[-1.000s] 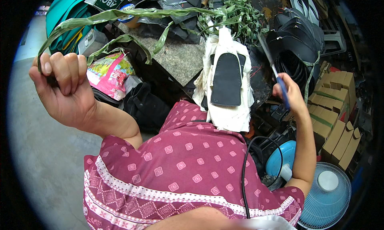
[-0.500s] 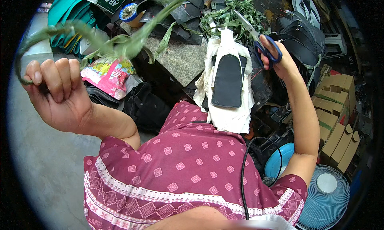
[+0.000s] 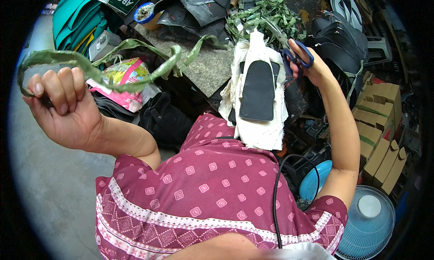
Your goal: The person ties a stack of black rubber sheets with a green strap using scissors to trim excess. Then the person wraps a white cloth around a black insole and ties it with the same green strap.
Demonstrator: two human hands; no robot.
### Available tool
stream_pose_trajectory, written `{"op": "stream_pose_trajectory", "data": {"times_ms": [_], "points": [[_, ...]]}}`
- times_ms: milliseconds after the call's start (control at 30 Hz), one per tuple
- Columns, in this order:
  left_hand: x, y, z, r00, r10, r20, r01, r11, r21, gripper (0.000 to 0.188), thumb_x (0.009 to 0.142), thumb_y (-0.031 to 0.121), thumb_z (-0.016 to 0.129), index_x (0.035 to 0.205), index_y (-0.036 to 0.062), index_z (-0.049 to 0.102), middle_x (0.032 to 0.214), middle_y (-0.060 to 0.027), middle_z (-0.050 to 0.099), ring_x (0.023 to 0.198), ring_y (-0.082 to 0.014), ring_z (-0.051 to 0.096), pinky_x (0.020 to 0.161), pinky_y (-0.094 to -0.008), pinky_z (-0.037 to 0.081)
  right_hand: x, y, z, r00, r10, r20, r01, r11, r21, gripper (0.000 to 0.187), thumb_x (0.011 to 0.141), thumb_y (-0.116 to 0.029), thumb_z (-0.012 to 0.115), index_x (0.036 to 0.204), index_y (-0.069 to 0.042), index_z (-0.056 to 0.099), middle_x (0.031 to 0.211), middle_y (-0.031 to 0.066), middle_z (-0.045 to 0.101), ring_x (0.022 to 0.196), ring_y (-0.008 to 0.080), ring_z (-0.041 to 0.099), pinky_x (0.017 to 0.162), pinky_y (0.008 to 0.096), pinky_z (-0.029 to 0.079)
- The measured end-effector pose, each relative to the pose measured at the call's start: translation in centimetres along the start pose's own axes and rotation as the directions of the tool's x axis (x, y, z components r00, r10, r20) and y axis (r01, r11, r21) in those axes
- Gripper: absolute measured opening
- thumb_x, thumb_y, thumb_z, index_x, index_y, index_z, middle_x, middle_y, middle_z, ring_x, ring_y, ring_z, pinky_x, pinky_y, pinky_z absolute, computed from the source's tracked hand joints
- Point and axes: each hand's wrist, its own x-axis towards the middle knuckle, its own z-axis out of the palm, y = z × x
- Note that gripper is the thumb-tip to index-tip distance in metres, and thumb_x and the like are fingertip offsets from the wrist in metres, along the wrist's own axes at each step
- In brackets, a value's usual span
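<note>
Left hand (image 3: 65, 107), far left, fisted on green strip (image 3: 135, 86); right hand (image 3: 315, 70), upper right, curled round scissors (image 3: 285, 42). Blade gap blurred, unclear; keep strip untwisted.

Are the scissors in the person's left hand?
No, the right hand holds the blue-handled scissors, while the left hand grips a green strip.

Blue fan (image 3: 367, 224) near cardboard boxes (image 3: 383, 161).

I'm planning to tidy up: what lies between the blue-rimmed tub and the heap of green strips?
In the head view, piled dark grey sheets lie between the blue-rimmed tub and the heap of green strips.
</note>
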Motion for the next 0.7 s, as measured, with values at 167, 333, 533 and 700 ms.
{"op": "stream_pose_trajectory", "data": {"times_ms": [167,333,533,700], "points": [[0.0,0.4,-0.7,0.930,0.324,-0.176,-0.257,0.911,0.322,0.027,0.104,0.026,0.041,0.086,0.0085,0.051,0.055,0.0017,0.032,0.049,-0.0085,0.021,0.050,-0.0281,0.019,2.3,2.9,0.4,0.984,-0.085,-0.156,0.076,0.995,-0.059,0.051,0.087,-0.056,0.068,0.072,-0.008,0.058,0.053,0.0011,0.056,0.040,0.0128,0.053,0.040,0.0251,0.040],[0.4,-1.1,0.0,0.701,0.704,-0.117,-0.287,0.429,0.857,0.033,0.101,0.023,0.045,0.073,0.0060,0.045,0.056,-0.0045,0.039,0.048,-0.0110,0.027,0.046,-0.0284,0.017,3.8,7.0,0.4,0.888,-0.223,-0.403,-0.142,0.699,-0.701,0.038,0.087,-0.036,0.070,0.084,0.001,0.064,0.080,0.0224,0.069,0.077,0.0356,0.071,0.071,0.0424,0.055],[-0.5,-10.5,2.6,0.985,-0.158,0.072,0.022,0.523,0.852,0.013,0.096,0.013,0.058,0.097,0.0006,0.062,0.087,-0.0081,0.062,0.080,-0.0131,0.058,0.075,-0.0259,0.047,4.0,9.2,0.0,0.897,-0.352,-0.267,0.006,0.614,-0.789,0.035,0.087,-0.025,0.067,0.108,0.003,0.064,0.103,0.0287,0.067,0.101,0.0432,0.064,0.088,0.0484,0.051],[-2.6,-15.6,5.4,0.859,-0.495,0.132,0.265,0.650,0.713,0.014,0.100,0.016,0.057,0.101,0.0024,0.059,0.074,0.0057,0.048,0.066,-0.0031,0.044,0.059,-0.0187,0.036,-1.0,3.6,1.9,0.729,-0.597,-0.335,0.351,0.747,-0.565,0.033,0.096,-0.026,0.060,0.117,-0.001,0.066,0.102,0.0211,0.071,0.095,0.0268,0.070,0.084,0.0329,0.053]]}}
